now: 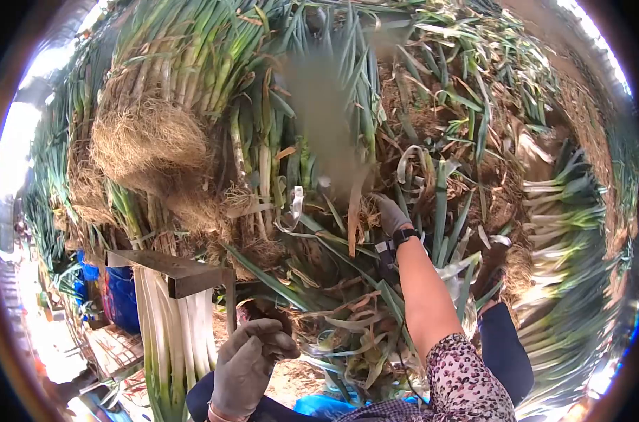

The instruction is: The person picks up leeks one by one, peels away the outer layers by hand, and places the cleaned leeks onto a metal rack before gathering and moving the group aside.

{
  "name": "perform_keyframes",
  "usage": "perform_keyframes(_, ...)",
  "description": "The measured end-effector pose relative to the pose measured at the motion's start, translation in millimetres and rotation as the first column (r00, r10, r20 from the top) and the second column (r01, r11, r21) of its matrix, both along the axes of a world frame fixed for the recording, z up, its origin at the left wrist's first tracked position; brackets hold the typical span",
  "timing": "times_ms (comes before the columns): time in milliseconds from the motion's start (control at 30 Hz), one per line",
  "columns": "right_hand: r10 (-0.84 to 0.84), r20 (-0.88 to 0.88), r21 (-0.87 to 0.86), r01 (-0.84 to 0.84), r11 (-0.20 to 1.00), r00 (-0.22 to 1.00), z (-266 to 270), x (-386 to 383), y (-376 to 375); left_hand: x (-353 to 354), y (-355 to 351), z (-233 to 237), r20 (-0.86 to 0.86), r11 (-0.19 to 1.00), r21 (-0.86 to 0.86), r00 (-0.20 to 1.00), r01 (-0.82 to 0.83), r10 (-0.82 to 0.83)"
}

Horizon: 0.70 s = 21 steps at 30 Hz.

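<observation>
My right hand (392, 216), in a grey glove with a dark band at the wrist, reaches forward into the pile. Its fingers are closed at the tan roots of a leek (367, 209), beside a brown dry leaf; the fingertips are partly hidden. My left hand (248, 366), also gloved, is held low near my lap. Its fingers are loosely curled and apart, and nothing shows between them. Just left of it stands a metal bracket (193, 276), with a bundle of trimmed white leeks (170, 330) hanging below its plate.
Large leek bunches with matted roots (147, 137) stack at the left and back. Cleaned leeks (565, 246) lie in a row at the right. Stripped leaves (362, 337) litter the ground before me. A blue container (123, 299) stands behind the bracket.
</observation>
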State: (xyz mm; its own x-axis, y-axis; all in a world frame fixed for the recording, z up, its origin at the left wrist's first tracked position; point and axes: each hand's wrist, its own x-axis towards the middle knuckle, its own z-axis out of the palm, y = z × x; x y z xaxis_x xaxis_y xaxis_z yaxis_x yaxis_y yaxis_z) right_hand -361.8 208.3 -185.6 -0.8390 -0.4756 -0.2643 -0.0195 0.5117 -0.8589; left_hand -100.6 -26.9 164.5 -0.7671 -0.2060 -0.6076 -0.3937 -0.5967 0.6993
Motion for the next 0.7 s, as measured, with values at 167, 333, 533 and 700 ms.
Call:
perform_keyframes(167, -0.062, 0.765, -0.482, 0.635, 0.603, 0.640, 37.8, 8.4, -1.3, -6.1, 3.7, 10.0, 0.003, 1.000, -0.014, 1.000, 0.020, -0.020)
perform_keyframes(333, -0.083, 0.699, -0.599, 0.645, 0.474, 0.710, 131.6, 58.6, 11.0, -3.4, 0.7, 18.3, -0.040, 0.991, 0.085, 0.994, 0.108, -0.105)
perform_keyframes(533, -0.421, 0.203, -0.204, 0.459, 0.865, 0.884, 128.3, 155.3, 51.4, 4.7, 15.1, 29.4, -0.180, 0.977, 0.009, 0.961, 0.214, -0.209)
perform_keyframes(700, -0.419, -0.191, 0.054, 0.436, 0.898, 0.887, 208.1, 255.8, 70.6, 0.9, 28.9, 15.7, -0.236, 0.917, -0.157, 0.887, 0.368, -0.397)
